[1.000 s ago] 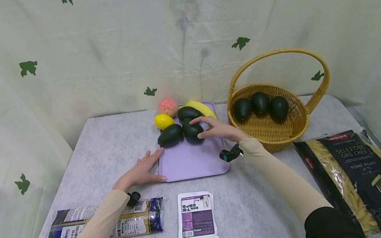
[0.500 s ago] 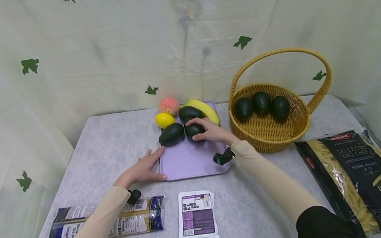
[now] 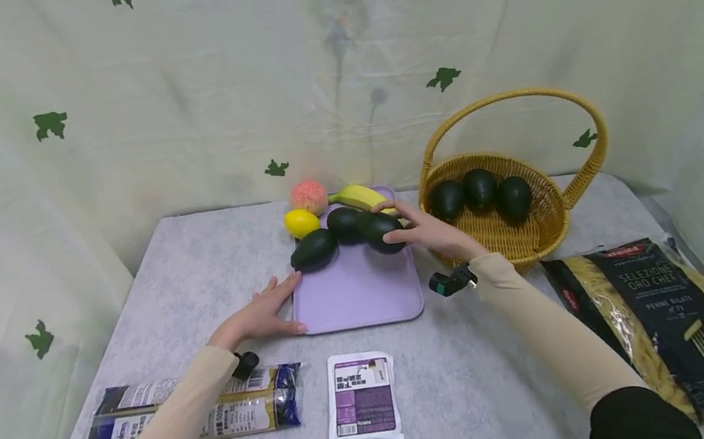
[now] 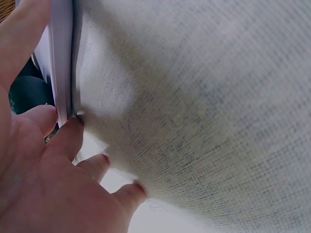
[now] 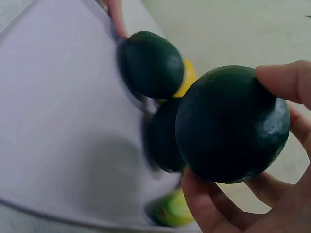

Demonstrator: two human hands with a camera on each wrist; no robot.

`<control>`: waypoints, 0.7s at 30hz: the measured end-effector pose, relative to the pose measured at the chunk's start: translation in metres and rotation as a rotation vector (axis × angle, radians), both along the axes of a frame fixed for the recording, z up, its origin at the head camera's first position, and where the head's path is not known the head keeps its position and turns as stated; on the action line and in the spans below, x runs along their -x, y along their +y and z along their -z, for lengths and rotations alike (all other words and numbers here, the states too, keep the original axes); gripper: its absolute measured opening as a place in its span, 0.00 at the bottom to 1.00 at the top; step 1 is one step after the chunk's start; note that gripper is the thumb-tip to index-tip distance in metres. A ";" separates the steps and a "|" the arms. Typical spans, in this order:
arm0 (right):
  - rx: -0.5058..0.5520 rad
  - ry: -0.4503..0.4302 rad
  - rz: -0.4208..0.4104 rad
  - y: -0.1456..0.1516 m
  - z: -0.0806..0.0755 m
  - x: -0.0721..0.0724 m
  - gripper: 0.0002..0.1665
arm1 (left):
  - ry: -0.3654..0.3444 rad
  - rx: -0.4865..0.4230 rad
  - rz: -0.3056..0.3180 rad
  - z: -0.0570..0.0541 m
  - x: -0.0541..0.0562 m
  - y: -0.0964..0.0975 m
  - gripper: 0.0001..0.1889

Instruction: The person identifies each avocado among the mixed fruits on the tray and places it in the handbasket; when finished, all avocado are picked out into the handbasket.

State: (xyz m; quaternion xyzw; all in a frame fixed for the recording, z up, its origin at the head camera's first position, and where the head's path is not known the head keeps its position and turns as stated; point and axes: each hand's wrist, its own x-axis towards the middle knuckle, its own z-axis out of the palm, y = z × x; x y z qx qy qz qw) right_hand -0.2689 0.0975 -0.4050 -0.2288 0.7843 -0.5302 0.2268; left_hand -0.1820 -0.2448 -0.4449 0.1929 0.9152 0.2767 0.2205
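Note:
My right hand [image 3: 426,229] grips a dark green avocado [image 5: 231,126] between thumb and fingers, above the right side of the lilac tray [image 3: 357,295]. Two more avocados lie on the tray, one at the left edge [image 3: 314,250] and one farther back [image 3: 344,225]. Behind them are a yellow lemon [image 3: 302,223], a pink peach [image 3: 309,198] and a banana [image 3: 355,196], partly covered by the held avocado and fingers. My left hand [image 3: 263,314] rests with spread fingers on the table against the tray's left side; the left wrist view shows its fingertips at the tray's edge.
A wicker basket [image 3: 502,249] with a tall handle stands right of the tray, holding three avocados [image 3: 480,189]. A large penne bag [image 3: 674,330] lies at the right. Nearer are a white and purple pouch [image 3: 362,402] and long pasta packs [image 3: 238,415] under the left forearm.
My right hand has lifted the avocado from beside the left one and moved it right toward the basket. The left hand stays at the tray's edge.

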 end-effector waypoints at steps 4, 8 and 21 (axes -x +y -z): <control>0.065 -0.006 0.020 0.018 -0.012 -0.002 0.30 | 0.008 -0.004 -0.001 0.002 0.000 -0.001 0.52; 0.119 -0.009 0.041 0.037 -0.023 -0.003 0.29 | 0.013 -0.001 -0.002 0.002 -0.002 -0.001 0.51; 0.111 -0.034 0.124 0.106 -0.027 -0.005 0.30 | 0.028 0.007 0.004 0.000 -0.003 0.001 0.50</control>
